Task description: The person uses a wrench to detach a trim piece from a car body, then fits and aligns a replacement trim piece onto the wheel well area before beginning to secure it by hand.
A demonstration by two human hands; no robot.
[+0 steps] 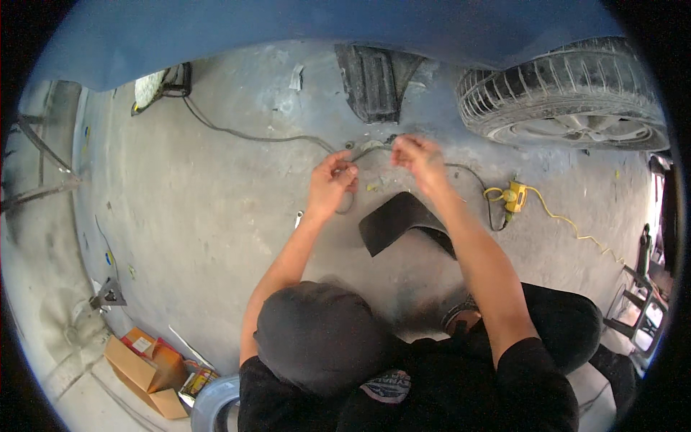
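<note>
My left hand [333, 180] has its fingers curled at the dark cable [371, 150], apparently pinching it, with a loop hanging below. My right hand [417, 158] is closed at a small dark piece on the cable, partly hidden by my fingers; I cannot make out what it is. Just below my hands lies a bent black rubbery sheet [389, 223]. A small silver tool [299, 219] is left of my left forearm, and a dark molded panel [371, 83] lies beyond my hands.
A blue car body [288, 21] spans the top, with a tire [547, 86] at right. A yellow power connector [515, 196] and cords lie right. Left are a lit work lamp [155, 86], metal stand [47, 165] and cardboard box [133, 367]. Dark metal frames [640, 302] stand right.
</note>
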